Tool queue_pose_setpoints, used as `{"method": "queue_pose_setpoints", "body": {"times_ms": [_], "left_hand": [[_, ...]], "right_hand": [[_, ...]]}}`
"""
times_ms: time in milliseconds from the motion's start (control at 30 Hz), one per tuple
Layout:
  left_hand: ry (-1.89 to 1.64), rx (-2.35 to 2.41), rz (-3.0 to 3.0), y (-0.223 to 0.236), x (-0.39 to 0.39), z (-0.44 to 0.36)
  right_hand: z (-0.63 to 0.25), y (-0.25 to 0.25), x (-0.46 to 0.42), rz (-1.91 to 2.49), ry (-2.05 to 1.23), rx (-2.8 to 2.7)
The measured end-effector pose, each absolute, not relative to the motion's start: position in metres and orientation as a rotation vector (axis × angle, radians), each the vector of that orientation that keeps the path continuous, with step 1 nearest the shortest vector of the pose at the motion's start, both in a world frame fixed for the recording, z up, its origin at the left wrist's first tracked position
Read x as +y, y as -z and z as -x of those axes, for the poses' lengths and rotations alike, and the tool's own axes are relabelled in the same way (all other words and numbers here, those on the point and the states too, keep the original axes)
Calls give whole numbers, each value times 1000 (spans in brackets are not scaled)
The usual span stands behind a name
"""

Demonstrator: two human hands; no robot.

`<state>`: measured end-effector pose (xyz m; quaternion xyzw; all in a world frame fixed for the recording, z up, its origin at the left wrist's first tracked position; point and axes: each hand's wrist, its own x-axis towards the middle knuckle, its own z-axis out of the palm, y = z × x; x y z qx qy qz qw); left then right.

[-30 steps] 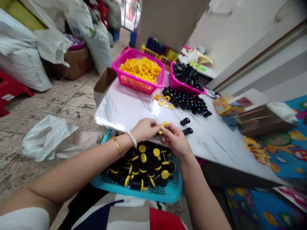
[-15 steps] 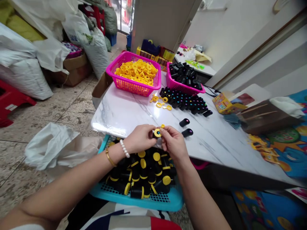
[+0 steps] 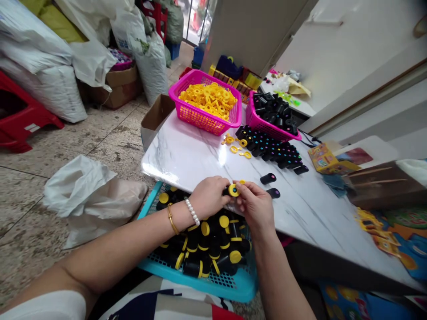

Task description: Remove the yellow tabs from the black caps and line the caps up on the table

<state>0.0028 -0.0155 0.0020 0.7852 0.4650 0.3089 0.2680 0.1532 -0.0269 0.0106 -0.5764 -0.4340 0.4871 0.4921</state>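
Observation:
My left hand (image 3: 211, 195) is closed around a small black cylinder (image 3: 226, 191) at the table's near edge. On its end sits a yellow ring cap (image 3: 234, 190) with a blue dot showing in the middle. The fingers of my right hand (image 3: 257, 203) pinch this cap from the other side, and its small round flap (image 3: 242, 182) sticks up above them. Below my hands, a turquoise basket (image 3: 233, 291) holds many black cylinders with yellow lids (image 3: 192, 267). Two loose black cylinders, one of them (image 3: 267, 178) with a pink dot, lie to the right.
Pink baskets of yellow caps (image 3: 208, 100) and black cylinders (image 3: 275, 109) stand at the back of the marble-patterned table (image 3: 173, 151). Before them are rows of dotted black cylinders (image 3: 273, 149) and several loose yellow caps (image 3: 234, 149). A white bag (image 3: 86, 191) lies on the floor at left.
The view has shifted, so the table and hands appear farther right. Both hands keep hold of the same cylinder and cap, with little visible change in the grip.

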Motion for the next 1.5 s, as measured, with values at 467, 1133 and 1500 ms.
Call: {"method": "queue_pose_setpoints", "body": {"times_ms": [467,1133,1500], "left_hand": [[-828,1277,-2088,-1,-15,-4],[-795,1166,-2064,-5,-13,2],[-749,1152,-1846,-19,-5,0]], "right_hand": [[-149,-8,-29,1427,-1108,-1128],[-144,-10,-32,1424,-1071,-1151],[-147,-11,-33,1475,-1101,-1183]]}}
